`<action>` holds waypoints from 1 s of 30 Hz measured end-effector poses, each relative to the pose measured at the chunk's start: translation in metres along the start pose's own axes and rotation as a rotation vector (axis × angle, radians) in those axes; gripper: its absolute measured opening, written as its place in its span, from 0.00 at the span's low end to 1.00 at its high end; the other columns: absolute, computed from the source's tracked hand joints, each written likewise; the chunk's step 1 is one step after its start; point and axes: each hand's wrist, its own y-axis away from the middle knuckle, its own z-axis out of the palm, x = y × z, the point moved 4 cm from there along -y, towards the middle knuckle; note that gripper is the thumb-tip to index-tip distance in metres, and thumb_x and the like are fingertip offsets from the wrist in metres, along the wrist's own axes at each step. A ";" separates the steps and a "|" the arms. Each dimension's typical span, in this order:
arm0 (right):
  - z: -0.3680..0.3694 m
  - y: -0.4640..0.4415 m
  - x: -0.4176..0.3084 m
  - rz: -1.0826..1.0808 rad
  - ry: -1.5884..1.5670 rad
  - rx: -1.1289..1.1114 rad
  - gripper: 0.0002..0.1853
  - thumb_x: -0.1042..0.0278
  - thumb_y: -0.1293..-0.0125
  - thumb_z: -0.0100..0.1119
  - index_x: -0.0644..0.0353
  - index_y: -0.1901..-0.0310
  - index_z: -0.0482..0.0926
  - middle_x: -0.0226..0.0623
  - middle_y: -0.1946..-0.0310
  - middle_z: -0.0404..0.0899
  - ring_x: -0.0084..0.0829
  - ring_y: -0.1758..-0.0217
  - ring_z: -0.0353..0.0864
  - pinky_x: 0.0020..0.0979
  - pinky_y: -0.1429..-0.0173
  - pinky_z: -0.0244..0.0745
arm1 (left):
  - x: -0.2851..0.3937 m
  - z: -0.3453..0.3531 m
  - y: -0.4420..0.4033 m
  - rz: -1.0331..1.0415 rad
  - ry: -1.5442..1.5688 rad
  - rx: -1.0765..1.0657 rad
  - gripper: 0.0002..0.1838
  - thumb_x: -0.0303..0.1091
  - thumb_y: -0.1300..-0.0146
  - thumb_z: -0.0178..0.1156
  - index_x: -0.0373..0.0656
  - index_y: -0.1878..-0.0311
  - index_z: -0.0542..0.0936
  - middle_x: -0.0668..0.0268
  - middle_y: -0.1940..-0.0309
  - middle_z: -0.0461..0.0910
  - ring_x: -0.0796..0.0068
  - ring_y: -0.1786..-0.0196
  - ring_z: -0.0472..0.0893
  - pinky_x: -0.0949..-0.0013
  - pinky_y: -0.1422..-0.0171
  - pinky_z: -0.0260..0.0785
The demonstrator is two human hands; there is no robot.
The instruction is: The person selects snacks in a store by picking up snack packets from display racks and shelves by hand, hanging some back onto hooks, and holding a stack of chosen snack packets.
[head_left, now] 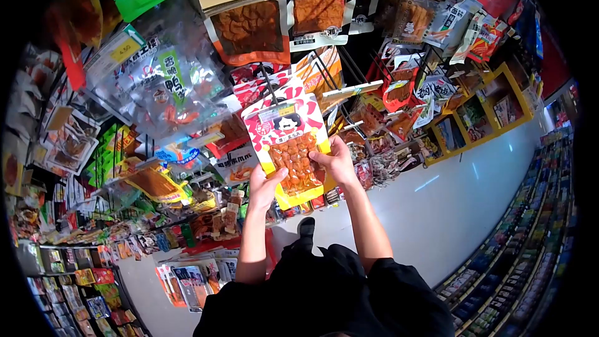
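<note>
Between my two hands is a snack packet [296, 156] with a yellow border, a red and white top with a cartoon face, and a clear window onto brownish-orange pieces. My left hand [267, 186] grips its lower left edge, thumb lying on the front. On the opposite edge my right hand [337, 161] holds it the same way, thumb over the window. The fingers behind the packet are hidden. A price tag [276, 114] overlaps the packet's top, close to a display hook. I cannot tell whether the packet still hangs there. Similar red and white packets [262, 75] hang behind.
Hooks with hanging snack bags [168, 87] fill the rack in front and to the left. A yellow-framed shelf [477, 118] stands at right. Packets in a pile [196, 278] sit low on the left. Grey floor [405, 212] runs toward another stocked shelf [518, 243].
</note>
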 end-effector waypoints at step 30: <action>0.003 0.470 0.235 0.512 0.235 -0.252 0.21 0.83 0.47 0.65 0.62 0.59 0.62 0.38 0.71 0.75 0.27 0.76 0.78 0.30 0.75 0.75 | -0.164 -0.082 0.542 -0.023 -0.375 0.205 0.28 0.19 0.43 0.61 0.34 0.39 0.65 0.63 0.47 0.75 0.73 0.44 0.74 0.67 0.38 0.66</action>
